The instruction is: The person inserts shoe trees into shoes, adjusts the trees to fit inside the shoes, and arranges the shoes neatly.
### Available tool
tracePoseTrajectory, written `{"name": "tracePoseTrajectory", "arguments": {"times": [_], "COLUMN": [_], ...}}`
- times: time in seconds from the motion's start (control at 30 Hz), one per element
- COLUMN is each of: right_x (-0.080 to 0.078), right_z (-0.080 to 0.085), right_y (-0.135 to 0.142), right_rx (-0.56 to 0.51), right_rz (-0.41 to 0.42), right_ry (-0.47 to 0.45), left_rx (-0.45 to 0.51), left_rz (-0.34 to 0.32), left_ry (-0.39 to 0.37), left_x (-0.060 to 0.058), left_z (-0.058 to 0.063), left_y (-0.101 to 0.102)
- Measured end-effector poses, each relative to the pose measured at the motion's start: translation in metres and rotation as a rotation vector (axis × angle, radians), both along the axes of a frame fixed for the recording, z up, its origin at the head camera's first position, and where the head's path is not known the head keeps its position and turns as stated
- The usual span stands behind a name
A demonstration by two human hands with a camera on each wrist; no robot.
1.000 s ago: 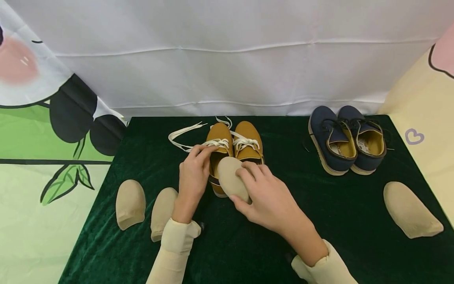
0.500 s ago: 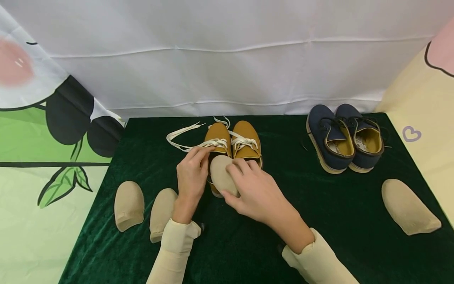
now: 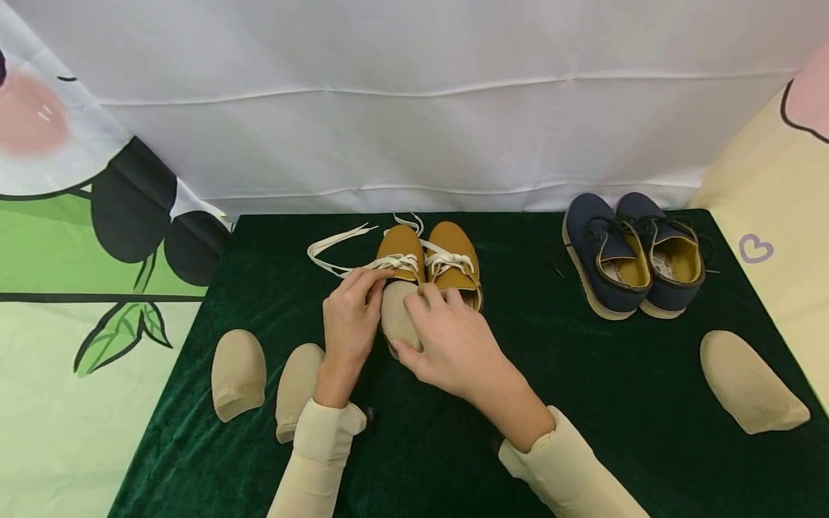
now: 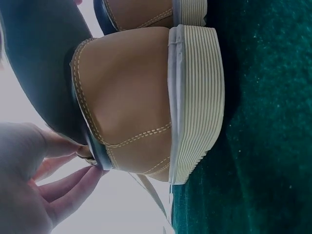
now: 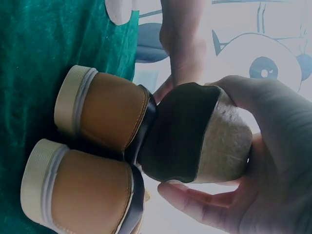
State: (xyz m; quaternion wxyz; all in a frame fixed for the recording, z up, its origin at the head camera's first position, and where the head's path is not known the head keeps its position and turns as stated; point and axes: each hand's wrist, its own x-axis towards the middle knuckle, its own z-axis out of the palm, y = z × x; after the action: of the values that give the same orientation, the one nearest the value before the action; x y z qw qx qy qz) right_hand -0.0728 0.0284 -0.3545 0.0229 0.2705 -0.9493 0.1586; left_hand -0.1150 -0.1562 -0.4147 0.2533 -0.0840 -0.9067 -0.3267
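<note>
Side by side, toes away from me, stand a left tan lace-up shoe (image 3: 396,243) and a right tan shoe (image 3: 453,236) with white laces. My right hand (image 3: 456,345) grips a beige toe-shaped shoe insert (image 3: 397,306) between thumb and fingers. In the right wrist view the insert (image 5: 226,141) is tilted at the left shoe's opening, its underside dark in shadow. My left hand (image 3: 351,313) pinches the front of that shoe's opening, below the laces. In the left wrist view, thumb and fingertips meet at the shoe's dark collar (image 4: 97,151).
Two more beige inserts (image 3: 238,374) lie on the left of the green cloth (image 3: 583,403), one partly behind my left wrist. Another insert (image 3: 751,385) lies at the far right. A navy pair of shoes (image 3: 586,216) stands at the back right. Loose white lace (image 3: 324,248) trails left.
My right hand has carried the insert leftward and slightly forward, from between the shoes to over the left shoe's opening. My left hand keeps its pinch at nearly the same spot.
</note>
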Motion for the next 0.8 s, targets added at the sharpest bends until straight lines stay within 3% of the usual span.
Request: {"name": "tracePoseTrajectory", "arguments": {"times": [0.47,0.8], "right_x": [-0.003,-0.004], "right_z": [0.001,-0.001], "right_y": [-0.019,-0.027], "right_rx": [0.065,0.068], "right_rz": [-0.022,-0.044], "right_ry": [0.029,0.001], "left_rx": [0.057,0.087], "left_rz": [-0.031,-0.041], "left_ry": [0.000,-0.020], "left_x": [-0.003,-0.004], "left_z": [-0.002,-0.002], "left_y": [-0.005,-0.010]}}
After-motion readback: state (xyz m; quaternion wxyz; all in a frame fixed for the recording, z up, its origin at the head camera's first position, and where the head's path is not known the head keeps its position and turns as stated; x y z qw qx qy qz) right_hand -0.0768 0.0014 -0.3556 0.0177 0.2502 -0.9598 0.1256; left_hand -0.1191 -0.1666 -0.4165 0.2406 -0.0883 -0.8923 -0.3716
